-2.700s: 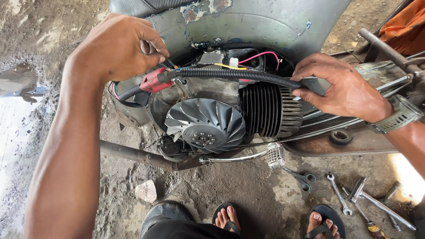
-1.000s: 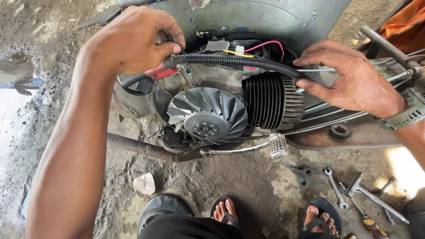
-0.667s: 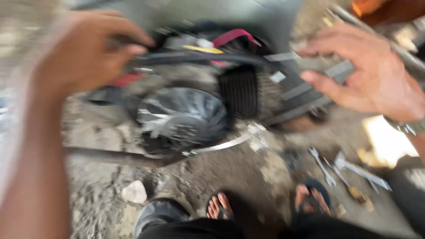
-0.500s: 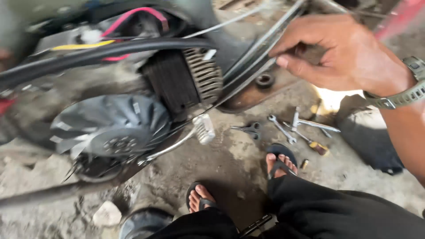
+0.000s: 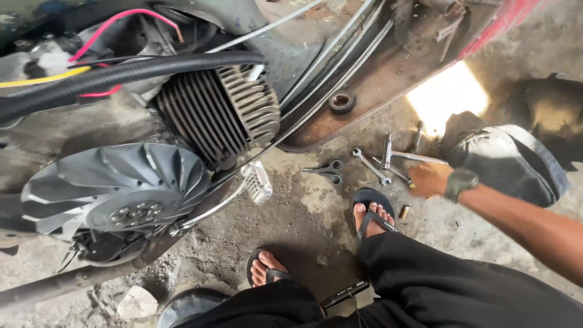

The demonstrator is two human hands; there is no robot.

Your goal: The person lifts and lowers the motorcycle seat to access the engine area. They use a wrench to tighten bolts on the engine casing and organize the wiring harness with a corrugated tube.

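Nearest the camera: black trousers, 2 feet in flip-flops point(image 5: 371, 214) on a gritty concrete floor point(image 5: 303, 212).

Right hand point(image 5: 429, 179), wristwatch point(image 5: 460, 182) on the wrist, is reached down to a cluster of wrenches point(image 5: 388, 159) lying on the floor. Fingers are curled toward the tools; whether they have closed on one I cannot tell, the hand is blurred. Left hand is out of frame.

Just left of the wrenches: a pair of scissors point(image 5: 327, 171). A small brass piece point(image 5: 404, 211) lies by the right foot.

Farther left: kick-start pedal point(image 5: 257, 181), grey cooling fan point(image 5: 115, 188), finned engine cylinder point(image 5: 221, 112).

Farthest: black corrugated hose point(image 5: 121, 74), red wire point(image 5: 121, 18), yellow wire point(image 5: 42, 78), a rubber ring point(image 5: 342, 102) on the rusty floorboard point(image 5: 388, 67).
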